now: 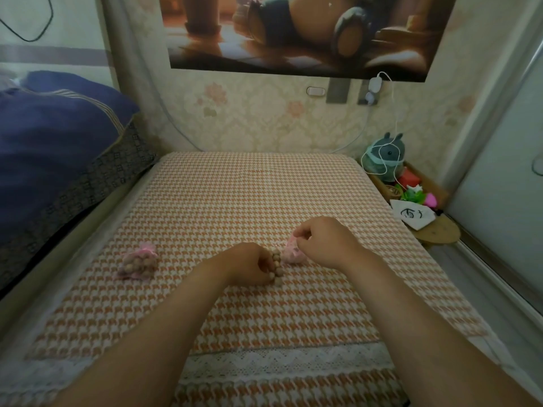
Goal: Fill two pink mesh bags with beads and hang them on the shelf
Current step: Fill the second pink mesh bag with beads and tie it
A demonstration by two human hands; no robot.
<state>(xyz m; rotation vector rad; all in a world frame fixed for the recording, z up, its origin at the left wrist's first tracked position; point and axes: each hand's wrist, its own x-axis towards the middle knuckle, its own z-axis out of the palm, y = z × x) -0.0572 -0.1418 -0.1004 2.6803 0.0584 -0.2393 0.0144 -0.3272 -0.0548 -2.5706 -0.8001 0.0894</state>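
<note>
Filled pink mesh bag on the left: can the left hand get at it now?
Probably yes. Only bare houndstooth cloth lies between the filled pink mesh bag and the left hand, though that hand grips beads; the right hand pinches the other pink mesh bag.

Soft, matt cloth nearly everywhere.
The table cover is coarse woven cloth, matt, edged with white lace; the mesh bag and second mesh bag are sheer pink net; the beads look dull, tan, wood-like; the poster has a slight sheen.

Poster cut off at top, beads partly behind left hand
</note>
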